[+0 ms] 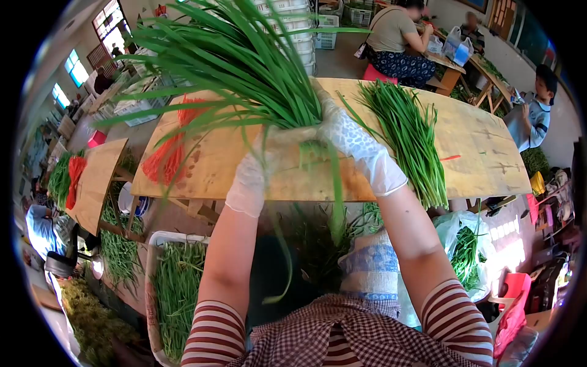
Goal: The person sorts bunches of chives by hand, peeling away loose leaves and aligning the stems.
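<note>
A big bunch of garlic chives [244, 73] is held up over the wooden table, its leaves fanning to the upper left. My right hand [343, 129], in a thin whitish glove, is closed around the bunch near its lower end. Also gloved, my left hand [269, 150] grips the same bunch from the other side, a little blurred, with its fingers partly hidden by leaves. A few loose leaves dangle below my hands. Another pile of garlic chives [408, 137] lies on the table to the right of my right hand.
Red ties [168, 156] lie at the left of the wooden table [483, 153]. A white crate [153, 269] of chives stands on the floor at left, and a plastic bag [483, 235] with greens at right. Other people sit or stand around the room; stacked white crates are behind.
</note>
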### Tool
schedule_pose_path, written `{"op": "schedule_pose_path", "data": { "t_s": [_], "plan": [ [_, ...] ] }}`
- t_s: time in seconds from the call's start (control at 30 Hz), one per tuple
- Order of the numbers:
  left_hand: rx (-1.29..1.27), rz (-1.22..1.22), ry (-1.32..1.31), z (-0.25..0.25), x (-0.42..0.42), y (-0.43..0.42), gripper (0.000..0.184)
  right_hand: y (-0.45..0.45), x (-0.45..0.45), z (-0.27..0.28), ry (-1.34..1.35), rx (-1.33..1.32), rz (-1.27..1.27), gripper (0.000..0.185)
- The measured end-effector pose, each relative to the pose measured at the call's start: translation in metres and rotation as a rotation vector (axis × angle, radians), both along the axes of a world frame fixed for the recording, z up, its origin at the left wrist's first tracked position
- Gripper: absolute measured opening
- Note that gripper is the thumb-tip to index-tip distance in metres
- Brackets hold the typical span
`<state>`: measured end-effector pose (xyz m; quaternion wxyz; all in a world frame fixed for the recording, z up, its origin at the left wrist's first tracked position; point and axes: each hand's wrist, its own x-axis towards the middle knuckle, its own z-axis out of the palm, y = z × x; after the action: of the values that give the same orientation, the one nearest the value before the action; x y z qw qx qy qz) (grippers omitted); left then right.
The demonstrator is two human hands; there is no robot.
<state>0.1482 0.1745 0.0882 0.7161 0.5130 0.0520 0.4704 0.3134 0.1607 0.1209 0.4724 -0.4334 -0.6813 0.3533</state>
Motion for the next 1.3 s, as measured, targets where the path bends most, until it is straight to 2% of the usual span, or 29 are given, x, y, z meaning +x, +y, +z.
{"op": "schedule_pose_path", "data": {
  "t_s": [0.03, 0.07, 0.1, 0.13, 0.2, 0.27, 0.3, 0.33, 0.4, 0.5, 0.53, 0.6, 0.67, 0.77, 0.83, 0.87, 0.97, 1.0, 1.1, 1.13, 1.2, 1.23, 1.3],
  "plan": [
    [0.024, 0.095, 0.015, -0.003, -0.002, 0.005, 0.06, 0.005, 0.002, 0.005, 0.011, 0.005, 0.028, 0.121],
    [0.013, 0.09, -0.026, -0.007, -0.003, 0.006, 0.061, 0.023, 0.009, -0.01, -0.04, 0.051, 0.039, 0.124],
    [0.002, 0.082, -0.065, -0.003, -0.001, 0.005, 0.064, 0.027, 0.01, -0.013, 0.052, 0.076, 0.094, 0.122],
    [0.081, 0.147, -0.02, 0.009, 0.014, 0.0, 0.069, 0.027, 0.009, -0.017, 0.144, 0.1, 0.148, 0.121],
    [0.144, 0.37, 0.078, 0.032, 0.034, 0.007, 0.068, 0.03, 0.009, -0.017, 0.201, 0.096, 0.187, 0.118],
    [0.197, 0.599, 0.173, 0.052, 0.048, 0.013, 0.066, 0.015, 0.008, 0.027, 0.128, 0.039, 0.161, 0.115],
    [0.152, 0.573, 0.135, 0.065, 0.051, 0.009, 0.062, 0.011, 0.01, 0.042, 0.093, 0.01, 0.146, 0.113],
    [0.108, 0.544, 0.098, 0.08, 0.054, 0.003, 0.057, 0.011, 0.02, 0.047, 0.103, 0.088, 0.183, 0.117],
    [0.087, 0.512, 0.063, 0.085, 0.06, 0.0, 0.049, 0.011, 0.028, 0.05, -0.005, -0.04, 0.123, 0.106],
    [0.116, 0.412, 0.131, 0.049, 0.055, 0.014, 0.049, 0.029, 0.027, 0.002, 0.326, -0.209, 0.15, 0.062],
    [0.124, 0.367, 0.15, 0.038, 0.05, 0.019, 0.049, 0.06, 0.023, -0.039, 0.674, -0.368, 0.225, 0.055],
    [0.122, 0.311, 0.161, 0.028, 0.041, 0.021, 0.05, 0.067, 0.021, -0.057, 0.748, -0.323, 0.234, 0.048],
    [0.167, 0.345, 0.174, 0.031, 0.044, 0.03, 0.05, 0.047, 0.026, -0.031, 0.195, 0.098, 0.098, 0.05],
    [0.324, 0.486, 0.211, 0.049, 0.056, 0.051, 0.051, -0.003, 0.022, 0.059, -0.422, -0.021, -0.034, 0.041],
    [0.393, 0.572, 0.193, 0.055, 0.06, 0.049, 0.052, -0.001, 0.022, 0.05, -0.362, 0.04, -0.052, 0.059],
    [0.342, 0.66, 0.129, 0.05, 0.063, 0.04, 0.047, -0.002, 0.02, 0.044, -0.354, 0.036, -0.069, 0.068],
    [-0.086, 0.639, 0.119, -0.004, 0.06, 0.073, 0.048, 0.008, 0.011, 0.002, -0.372, -0.031, -0.13, 0.087],
    [0.071, 0.839, 0.323, 0.007, 0.054, 0.074, 0.046, 0.01, 0.014, -0.007, -0.269, 0.01, -0.02, 0.096],
    [-0.374, 0.496, -0.154, 0.047, 0.029, 0.038, 0.035, -0.055, 0.014, 0.027, -0.126, 0.156, -0.197, 0.072],
    [-0.422, 0.411, -0.202, 0.054, 0.017, 0.034, 0.023, -0.065, 0.023, 0.021, 0.003, 0.21, -0.237, 0.066],
    [-0.36, 0.447, -0.332, 0.059, 0.006, 0.002, 0.026, -0.084, 0.039, 0.001, 0.271, 0.312, -0.316, 0.054],
    [-0.332, 0.464, -0.396, 0.057, 0.001, -0.015, 0.027, -0.109, 0.034, -0.002, 0.34, 0.318, -0.484, 0.042],
    [-0.391, 0.443, -0.397, 0.044, 0.001, -0.039, 0.028, -0.127, 0.017, -0.037, 0.716, 0.493, -0.619, 0.047]
  ]
}}
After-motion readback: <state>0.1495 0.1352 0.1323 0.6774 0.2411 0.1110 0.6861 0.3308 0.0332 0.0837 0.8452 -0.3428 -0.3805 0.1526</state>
